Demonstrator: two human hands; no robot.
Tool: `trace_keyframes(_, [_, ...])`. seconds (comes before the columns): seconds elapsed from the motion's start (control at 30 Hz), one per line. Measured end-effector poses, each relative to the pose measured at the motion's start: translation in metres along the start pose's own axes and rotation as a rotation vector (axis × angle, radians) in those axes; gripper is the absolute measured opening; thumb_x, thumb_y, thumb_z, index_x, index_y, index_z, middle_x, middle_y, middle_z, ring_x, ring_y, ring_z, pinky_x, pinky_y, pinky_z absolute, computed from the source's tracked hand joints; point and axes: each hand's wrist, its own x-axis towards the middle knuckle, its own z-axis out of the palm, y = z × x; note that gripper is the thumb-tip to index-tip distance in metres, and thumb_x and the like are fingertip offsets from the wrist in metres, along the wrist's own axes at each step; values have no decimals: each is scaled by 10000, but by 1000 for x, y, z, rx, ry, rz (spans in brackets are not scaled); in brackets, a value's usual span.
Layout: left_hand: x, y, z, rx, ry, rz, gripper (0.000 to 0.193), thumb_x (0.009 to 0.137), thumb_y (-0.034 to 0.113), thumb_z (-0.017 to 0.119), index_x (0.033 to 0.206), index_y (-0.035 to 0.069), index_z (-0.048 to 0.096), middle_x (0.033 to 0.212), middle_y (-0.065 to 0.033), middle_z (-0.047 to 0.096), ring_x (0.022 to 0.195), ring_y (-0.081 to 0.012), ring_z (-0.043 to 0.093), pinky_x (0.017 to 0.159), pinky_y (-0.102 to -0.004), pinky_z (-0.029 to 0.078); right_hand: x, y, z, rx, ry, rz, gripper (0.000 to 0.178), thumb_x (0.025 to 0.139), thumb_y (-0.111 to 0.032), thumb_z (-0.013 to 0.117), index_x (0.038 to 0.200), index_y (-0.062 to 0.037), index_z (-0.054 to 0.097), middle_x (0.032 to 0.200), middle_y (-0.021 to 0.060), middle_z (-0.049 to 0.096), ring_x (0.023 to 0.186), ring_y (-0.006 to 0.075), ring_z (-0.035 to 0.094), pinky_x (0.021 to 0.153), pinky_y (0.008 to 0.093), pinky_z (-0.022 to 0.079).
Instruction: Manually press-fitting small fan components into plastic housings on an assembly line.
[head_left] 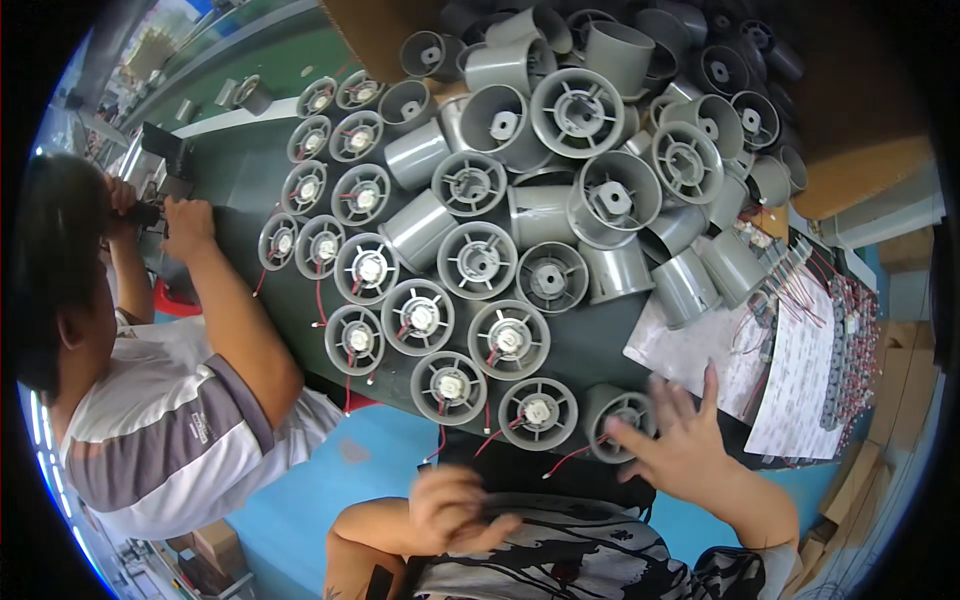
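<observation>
My right hand [690,440] spreads its fingers over the right side of a grey round fan housing [592,405] near the table's front edge. The thumb overlaps the housing's spoked face; I cannot tell how firmly it touches. A red wire runs from this housing toward the edge. Below the table edge, in front of my body, my left hand [455,510] is slightly blurred, its fingers loosely curled and thumb apart, with nothing visible in it. Left of the right hand stand a housing with a white-centred motor [535,411] and another like it [449,388], both with red wires.
Rows of wired housings [368,268] stand on the dark green table [235,165]. A big heap of grey housings [615,195] lies behind them. At right are paper sheets [795,385] and small parts with red wires [850,350]. A co-worker [180,420] sits at left.
</observation>
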Motion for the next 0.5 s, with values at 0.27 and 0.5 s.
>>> trace_keyframes(0.27, [7,-40,10,646,164,-328,1310,465,502,742,1257,31,-190,1294,-266,-169,1209,-407,-115,928,-550,-85,86,-14,-4,313,42,18,762,514,-550,650,1184,-279,408,1220,357,197,1092,510,259,892,520,276])
trace_keyframes(0.5, [20,-66,-27,637,97,-293,1195,402,476,778,1289,68,88,1293,-309,-25,1204,-440,61,926,-549,134,118,-38,22,370,300,2,630,579,-449,659,1143,-245,465,1143,323,318,1026,490,357,816,462,386])
